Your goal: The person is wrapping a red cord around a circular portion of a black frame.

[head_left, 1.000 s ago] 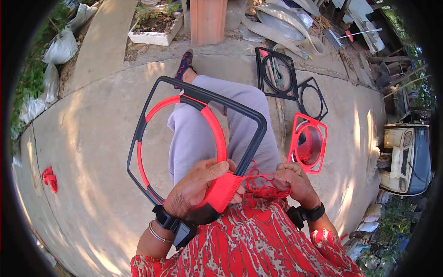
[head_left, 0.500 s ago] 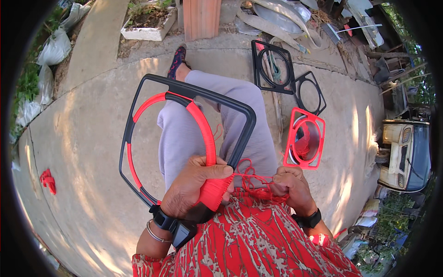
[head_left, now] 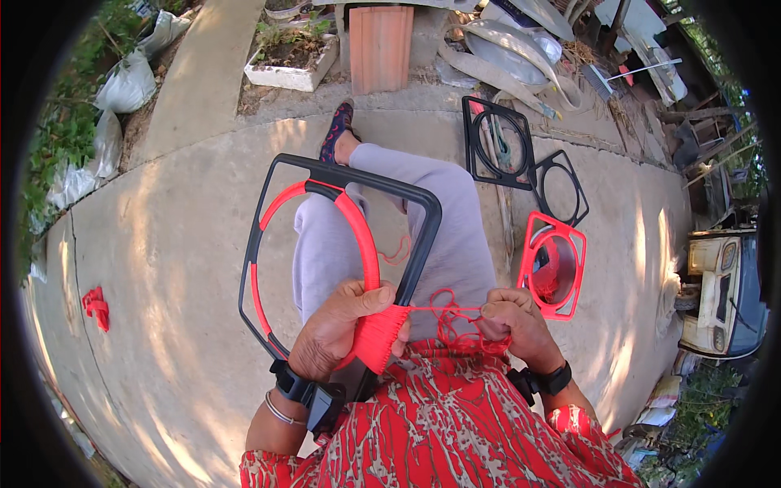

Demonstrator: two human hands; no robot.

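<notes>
A black square frame [head_left: 426, 215] with a round ring inside it leans across my lap. Red cord is wound tightly over parts of the ring, and a dense red wrapped section [head_left: 376, 342] covers the corner nearest me. My left hand [head_left: 338, 325] grips this wrapped section, its thumb lying on top. My right hand [head_left: 521, 325] is closed on a strand of red cord [head_left: 443, 308], which runs taut from the wrapping across to my fingers. Loose loops of the cord [head_left: 449, 332] hang below the strand, over my lap.
Two more black frames [head_left: 498, 180] lie on the concrete to the far right. Nearer stands a red frame [head_left: 579, 272] with red cord inside it. A red cloth-like bundle [head_left: 95, 307] rests at left. A planter box [head_left: 294, 75] stands at the back, and a vehicle [head_left: 720, 293] at right.
The view has shifted, so the surroundings sit lower and further right. My left hand keeps its hold on the wrapped corner, and my right hand still holds the cord taut.
</notes>
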